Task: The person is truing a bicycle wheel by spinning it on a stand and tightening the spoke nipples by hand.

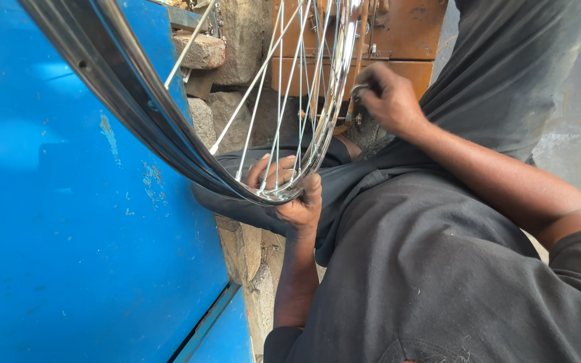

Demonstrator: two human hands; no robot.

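A shiny metal bicycle wheel rim [136, 87] with thin silver spokes [284, 101] arcs from the top left down to the middle of the view. My left hand [290, 195] grips the rim's lowest part, fingers curled around it from below. My right hand [388, 101] is up near the rim's far side, fingers pinched on a small metal tool or spoke nipple [360, 91]; which one is too small to tell. My lap in dark grey clothing [438, 269] lies beneath the wheel.
A large blue painted metal panel [55, 222] fills the left side. Rough stone blocks [226, 60] and an orange-brown rusty metal box [405, 33] stand behind the wheel. Grey ground [573, 128] shows at the right.
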